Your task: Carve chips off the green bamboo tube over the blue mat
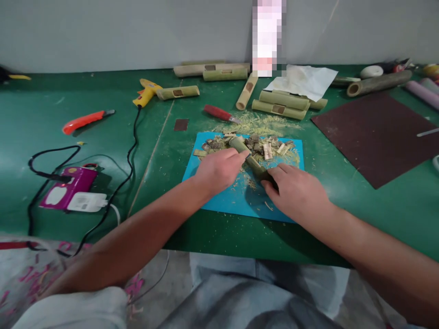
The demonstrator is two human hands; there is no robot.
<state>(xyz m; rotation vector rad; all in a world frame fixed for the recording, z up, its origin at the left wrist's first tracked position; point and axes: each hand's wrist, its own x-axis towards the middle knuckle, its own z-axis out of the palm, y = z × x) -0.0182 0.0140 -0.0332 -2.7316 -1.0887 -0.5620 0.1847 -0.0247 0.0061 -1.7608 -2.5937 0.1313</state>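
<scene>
Green worktop, both hands on one bamboo piece

Green felt covers the worktop (103,192), backed by a pale wall, with a blue mat (222,201) near its front edge. Both forearms reach forward from the bottom corners and meet over the mat. The left hand (217,171) lies palm down, its grip closed around the middle of a short bamboo tube (244,153) that slants from upper left to lower right. The right hand (298,192) is closed over the tube's lower end, knuckles up. Behind the tube, bamboo chips (267,148) and shavings are heaped on the mat's far edge. More bamboo tubes (279,104), a red-handled knife (219,113) and a yellow glue gun (147,91) lie further back
</scene>
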